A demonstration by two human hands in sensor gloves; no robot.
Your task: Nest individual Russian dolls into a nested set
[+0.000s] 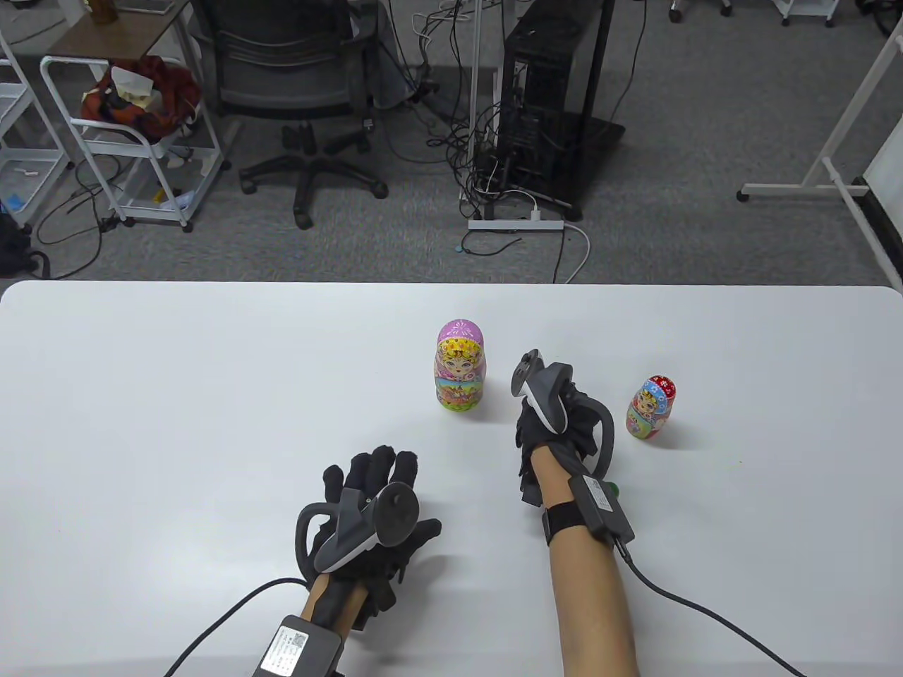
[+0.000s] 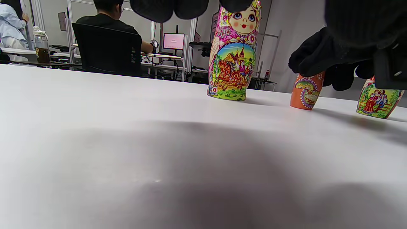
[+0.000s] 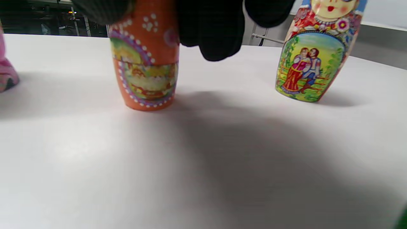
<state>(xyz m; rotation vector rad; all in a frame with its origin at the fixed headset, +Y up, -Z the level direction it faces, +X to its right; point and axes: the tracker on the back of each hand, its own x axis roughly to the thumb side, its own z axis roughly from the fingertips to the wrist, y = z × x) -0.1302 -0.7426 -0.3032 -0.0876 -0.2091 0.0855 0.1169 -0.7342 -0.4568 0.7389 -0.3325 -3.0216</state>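
My right hand grips the orange doll upright — probably to pull it apart. Pink doll stands just left, red doll right. My left hand rests open, empty — ready to help.

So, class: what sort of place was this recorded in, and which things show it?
Probably an office or lab workroom: a computer tower with tangled cables and a power strip on grey carpet, an office chair, and, in the left wrist view, a person at a lit monitor.
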